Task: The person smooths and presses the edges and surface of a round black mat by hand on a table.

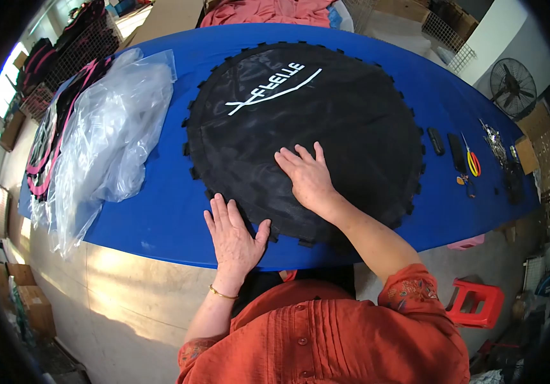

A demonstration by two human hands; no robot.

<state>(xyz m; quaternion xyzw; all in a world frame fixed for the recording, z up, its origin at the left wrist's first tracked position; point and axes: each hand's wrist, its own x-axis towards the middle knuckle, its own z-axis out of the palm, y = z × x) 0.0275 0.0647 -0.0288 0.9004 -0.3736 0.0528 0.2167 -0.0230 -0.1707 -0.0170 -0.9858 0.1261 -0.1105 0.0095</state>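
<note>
Black disc (364, 121) | under right fingers (319, 154) | edge at left fingers (222, 208)

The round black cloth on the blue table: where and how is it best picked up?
Likely by the tabbed rim of the round black cloth, at the near edge, pinched from the person's side: it lies flat, so its middle offers little to grasp, while the left hand rests at that edge.

On my feed I read the round black piece (358, 121) as slightly sheeny woven cloth, the tabletop (153, 221) as smooth blue fabric; near its left edge, crinkled plastic film (111, 128) looks glossy and clear; toward the right edge, small metal pieces (495, 142) glint
</note>
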